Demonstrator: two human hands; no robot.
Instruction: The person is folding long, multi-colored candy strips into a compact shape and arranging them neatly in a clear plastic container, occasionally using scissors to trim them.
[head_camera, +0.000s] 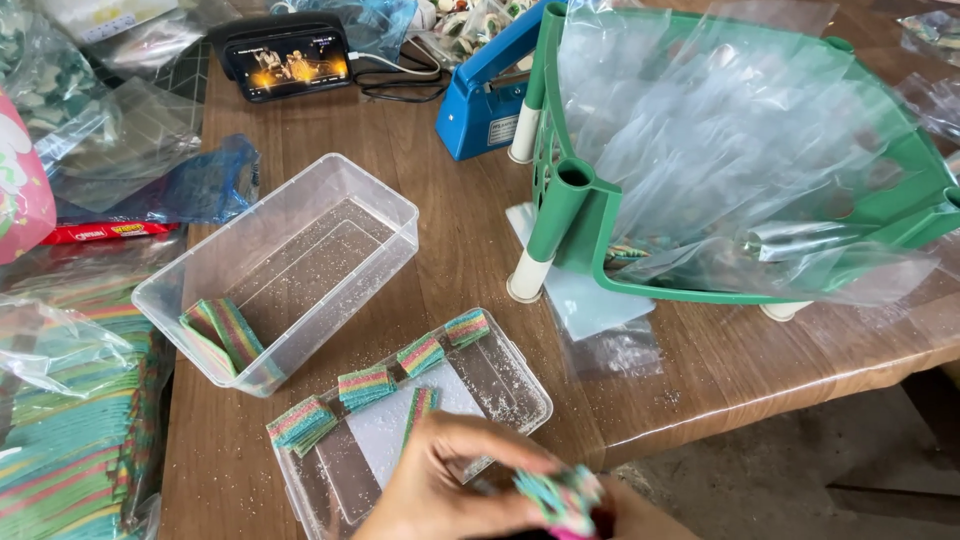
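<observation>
My left hand (445, 485) is at the bottom edge, over the near end of a clear plastic lid (525, 385). Its fingers are closed on a blurred bunch of rainbow candy strips (560, 495). My right hand (640, 520) shows only as a sliver under that bunch, and its fingers are hidden. Several small stacks of rainbow strips (367, 385) lie in a row on the lid. A clear plastic box (300, 200) behind it holds a few strips (225, 335) in its near corner, with sugar grains on its floor.
A green plastic frame (570, 215) stuffed with clear bags stands at the right. A blue heat sealer (480, 110) and a phone (288, 62) playing video are at the back. Bags of rainbow strips (70, 440) pile up at the left. The table edge (760, 400) runs at the right.
</observation>
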